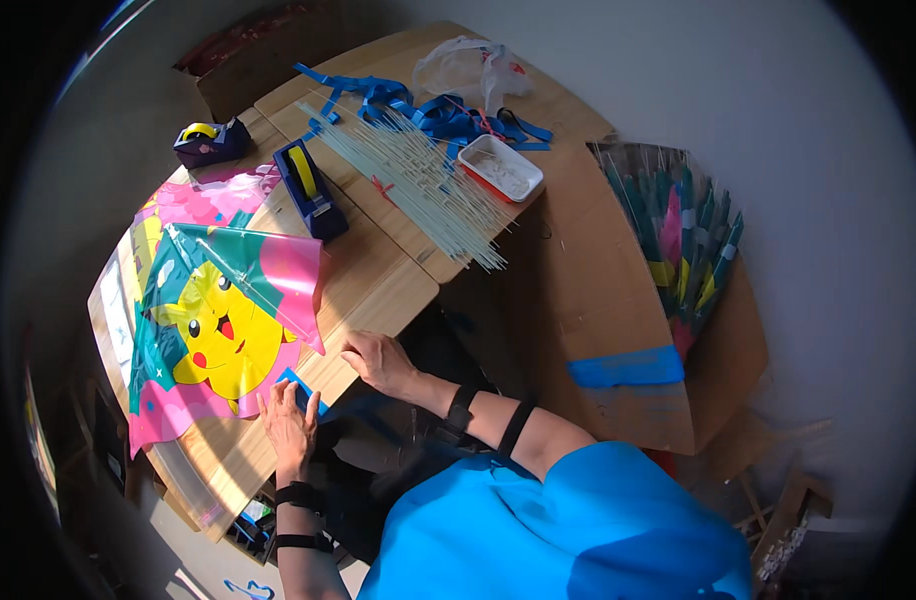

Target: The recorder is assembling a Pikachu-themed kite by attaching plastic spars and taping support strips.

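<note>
A thin printed kite sheet (240, 330), pink and green with a yellow cartoon figure, lies spread over the left side of the wooden table. At its near edge rests my left hand (290, 428), palm down with fingers apart. Next to its fingers is a small flat blue piece (304, 391) at the table edge; the fingers partly hide it. To the right, my right hand (380, 362) is closed, fingers curled at the table's near edge. Whatever it may hold is hidden.
Two dark tape dispensers (311, 190) stand beyond the sheet. Farther right lie several thin pale rods (418, 180), blue ribbon (438, 118), a clear plastic bag (470, 70) and a white tray (501, 167). A cardboard box (598, 300) with rolled kites stands at right.
</note>
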### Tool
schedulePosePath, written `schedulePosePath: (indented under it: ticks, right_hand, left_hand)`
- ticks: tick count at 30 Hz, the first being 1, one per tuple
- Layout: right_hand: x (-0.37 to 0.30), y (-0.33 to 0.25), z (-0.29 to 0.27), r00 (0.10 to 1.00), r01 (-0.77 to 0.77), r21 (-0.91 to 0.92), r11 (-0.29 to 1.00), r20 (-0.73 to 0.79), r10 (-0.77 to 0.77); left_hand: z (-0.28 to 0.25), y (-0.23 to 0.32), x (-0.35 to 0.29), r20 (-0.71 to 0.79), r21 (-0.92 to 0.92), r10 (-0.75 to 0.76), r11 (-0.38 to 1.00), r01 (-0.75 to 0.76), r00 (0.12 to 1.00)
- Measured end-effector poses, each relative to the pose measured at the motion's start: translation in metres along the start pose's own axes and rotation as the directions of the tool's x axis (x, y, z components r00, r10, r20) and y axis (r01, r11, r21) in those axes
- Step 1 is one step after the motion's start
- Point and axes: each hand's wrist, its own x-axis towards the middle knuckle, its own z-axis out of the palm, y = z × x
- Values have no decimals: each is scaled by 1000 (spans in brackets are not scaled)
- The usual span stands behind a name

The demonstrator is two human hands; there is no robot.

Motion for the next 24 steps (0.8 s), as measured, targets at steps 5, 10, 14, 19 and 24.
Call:
schedulePosePath:
  ticks: [5,10,14,19,24]
  right_hand:
    - [-113,-11,-129,986,-76,-405,911,-164,10]
    - [-183,-8,-224,996,-83,-820,567,-74,39]
    - [-205,31,-274,973,37,-974,222,86,216]
    - [-202,73,-284,903,199,-980,-17,176,392]
    - [-196,68,-287,817,107,-993,46,114,565]
  left_hand:
    - [-2,6,-7,-212,130,165,982,-139,963]
    - [-12,79,-13,-238,-7,353,931,-365,905]
    - [11,139,-30,-106,-225,529,812,-538,842]
    - [33,163,-51,30,-359,660,708,-608,751]
    - [27,154,-54,93,-402,618,740,-539,780]
